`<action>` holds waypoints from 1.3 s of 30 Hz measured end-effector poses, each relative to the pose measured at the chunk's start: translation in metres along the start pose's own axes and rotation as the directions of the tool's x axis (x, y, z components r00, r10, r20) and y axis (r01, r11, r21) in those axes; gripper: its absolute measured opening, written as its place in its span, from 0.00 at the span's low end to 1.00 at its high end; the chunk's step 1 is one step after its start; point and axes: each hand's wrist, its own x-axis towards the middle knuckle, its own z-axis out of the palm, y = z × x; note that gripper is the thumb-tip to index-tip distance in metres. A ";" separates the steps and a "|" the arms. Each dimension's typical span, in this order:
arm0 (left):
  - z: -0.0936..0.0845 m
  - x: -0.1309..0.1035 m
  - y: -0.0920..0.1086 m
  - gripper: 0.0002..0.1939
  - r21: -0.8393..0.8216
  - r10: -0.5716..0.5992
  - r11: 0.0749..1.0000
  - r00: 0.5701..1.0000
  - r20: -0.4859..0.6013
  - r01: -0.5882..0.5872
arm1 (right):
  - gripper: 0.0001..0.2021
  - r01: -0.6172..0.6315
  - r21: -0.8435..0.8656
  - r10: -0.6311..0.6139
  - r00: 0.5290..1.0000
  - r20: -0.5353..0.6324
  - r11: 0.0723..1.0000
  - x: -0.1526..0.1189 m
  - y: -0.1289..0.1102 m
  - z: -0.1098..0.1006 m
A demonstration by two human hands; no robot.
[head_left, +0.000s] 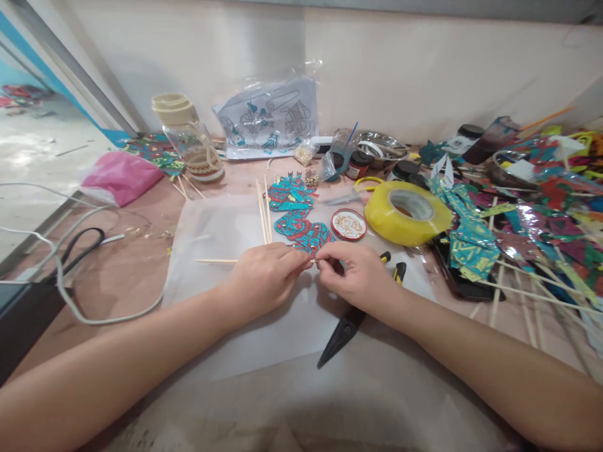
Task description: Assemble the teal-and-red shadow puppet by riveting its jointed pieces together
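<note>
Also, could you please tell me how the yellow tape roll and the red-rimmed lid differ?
The yellow tape roll is clearly bigger and thicker; the red-rimmed lid is small and shallow.
The roll is yellow around a pale core, while the lid has a white inside within its red rim.
The lid holds a scatter of tiny pieces; the roll has an open hole in its middle.
Both are round and lie flat.

Bamboo skewer [215, 261], middle hidden under left hand [264, 276]. Pinched piece [314, 260] at right hand [353, 270], too small to identify. Pliers [347, 329], partly covered by right hand. Smartphone [466, 287], partly under teal cutout [472, 245]. Black case [31, 320], cut off at left edge. Red items [21, 95], far left, blurred.
</note>
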 end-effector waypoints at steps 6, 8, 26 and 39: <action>-0.002 -0.003 0.000 0.11 0.152 0.135 0.980 0.991 -0.022 -0.130 | 0.04 -0.253 0.224 0.235 0.966 0.107 0.941 0.003 -0.003 0.000; -0.004 -0.003 0.001 0.11 0.215 0.183 0.960 0.983 -0.005 -0.178 | 0.04 -0.335 0.318 0.287 0.939 0.189 0.887 0.004 -0.001 0.000; -0.001 0.001 -0.001 0.12 0.045 -0.081 0.996 0.997 -0.013 0.082 | 0.05 -0.233 0.401 0.233 0.971 0.050 0.886 0.003 0.000 0.000; 0.000 0.001 0.000 0.14 0.043 -0.034 0.998 0.998 -0.054 0.036 | 0.03 -0.131 0.158 0.137 0.990 -0.026 0.979 0.000 -0.006 -0.002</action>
